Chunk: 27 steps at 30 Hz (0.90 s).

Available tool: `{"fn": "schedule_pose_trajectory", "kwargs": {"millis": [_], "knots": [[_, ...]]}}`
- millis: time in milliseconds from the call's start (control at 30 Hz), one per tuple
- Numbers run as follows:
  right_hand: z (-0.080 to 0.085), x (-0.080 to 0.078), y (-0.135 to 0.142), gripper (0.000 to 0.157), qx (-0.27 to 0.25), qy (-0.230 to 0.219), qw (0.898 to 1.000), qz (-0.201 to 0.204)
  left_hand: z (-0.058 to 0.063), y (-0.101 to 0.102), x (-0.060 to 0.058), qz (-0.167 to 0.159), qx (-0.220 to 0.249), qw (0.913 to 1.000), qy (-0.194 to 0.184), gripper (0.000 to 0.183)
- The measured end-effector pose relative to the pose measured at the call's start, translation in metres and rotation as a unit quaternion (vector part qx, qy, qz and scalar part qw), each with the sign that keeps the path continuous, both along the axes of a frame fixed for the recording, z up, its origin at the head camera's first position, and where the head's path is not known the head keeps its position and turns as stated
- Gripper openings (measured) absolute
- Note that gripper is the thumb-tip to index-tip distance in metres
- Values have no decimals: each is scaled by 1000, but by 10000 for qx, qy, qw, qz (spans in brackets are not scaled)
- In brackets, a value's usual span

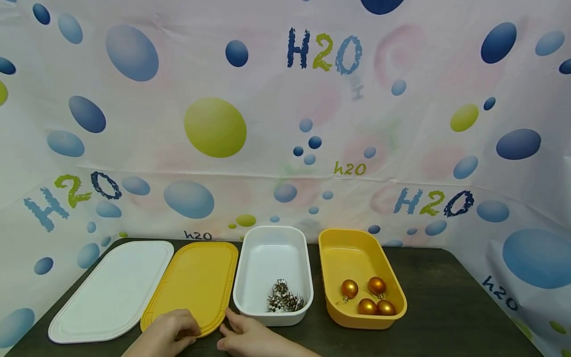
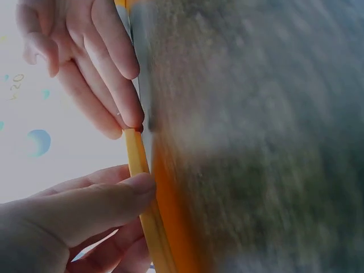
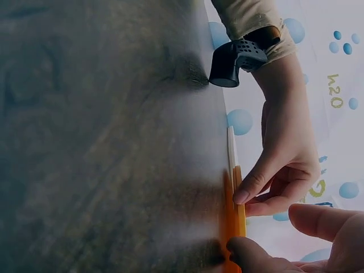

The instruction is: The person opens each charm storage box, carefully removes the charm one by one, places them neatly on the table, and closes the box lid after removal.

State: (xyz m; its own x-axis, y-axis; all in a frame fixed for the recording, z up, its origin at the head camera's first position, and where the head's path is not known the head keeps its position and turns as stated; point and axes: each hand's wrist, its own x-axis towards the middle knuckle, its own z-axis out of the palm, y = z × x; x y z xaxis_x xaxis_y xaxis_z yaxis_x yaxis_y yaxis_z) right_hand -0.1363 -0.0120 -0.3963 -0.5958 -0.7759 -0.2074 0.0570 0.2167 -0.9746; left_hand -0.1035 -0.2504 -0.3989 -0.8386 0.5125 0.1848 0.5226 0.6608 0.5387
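Note:
The yellow lid (image 1: 196, 282) lies flat on the dark table, and both hands are at its near end. My left hand (image 1: 171, 331) pinches the near edge, its thumb on the lid's side in the left wrist view. My right hand (image 1: 252, 337) is at the near right corner; its fairly straight fingers (image 2: 128, 94) touch the lid's edge there. A white lid (image 1: 113, 290) lies just left of the yellow one. To the right stands a white container (image 1: 272, 258) with snowy pine cones (image 1: 282, 298) at its near end.
A yellow container (image 1: 350, 248) stands right of the white one, holding several orange ball ornaments (image 1: 349, 288). The dark table (image 1: 450, 302) extends further right. Behind it hangs a white curtain (image 1: 276, 89) with blue and green dots.

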Motion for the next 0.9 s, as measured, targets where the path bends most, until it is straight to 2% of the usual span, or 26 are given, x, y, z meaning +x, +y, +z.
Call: {"fn": "schedule_pose_trajectory", "kwargs": {"millis": [333,400,500,567,633,700,767,833,900], "knots": [[-4,-4,0,70,29,81,9999,141,-2,2,1,-83,113,9996,250,18],[-14,-9,-1,72,-15,146,9998,156,-3,2,0,-133,140,9989,433,19],[-42,-22,-3,77,-58,82,9993,353,-3,3,1,-169,177,9976,655,17],[-60,-32,-3,78,-60,-5,9984,565,0,5,1,-53,163,9981,594,15],[-66,-34,0,74,-61,-72,9972,742,5,9,3,265,93,9988,407,12],[-57,-32,5,68,19,-78,9957,918,11,17,5,692,10,9971,329,13],[-37,-23,12,61,80,-2,9950,993,18,27,7,1201,28,9922,336,19],[-13,-13,20,59,105,129,9943,1055,24,40,9,1668,291,9851,307,26],[9,-4,27,56,96,281,9937,1077,29,51,9,1946,702,9782,174,32]]}}
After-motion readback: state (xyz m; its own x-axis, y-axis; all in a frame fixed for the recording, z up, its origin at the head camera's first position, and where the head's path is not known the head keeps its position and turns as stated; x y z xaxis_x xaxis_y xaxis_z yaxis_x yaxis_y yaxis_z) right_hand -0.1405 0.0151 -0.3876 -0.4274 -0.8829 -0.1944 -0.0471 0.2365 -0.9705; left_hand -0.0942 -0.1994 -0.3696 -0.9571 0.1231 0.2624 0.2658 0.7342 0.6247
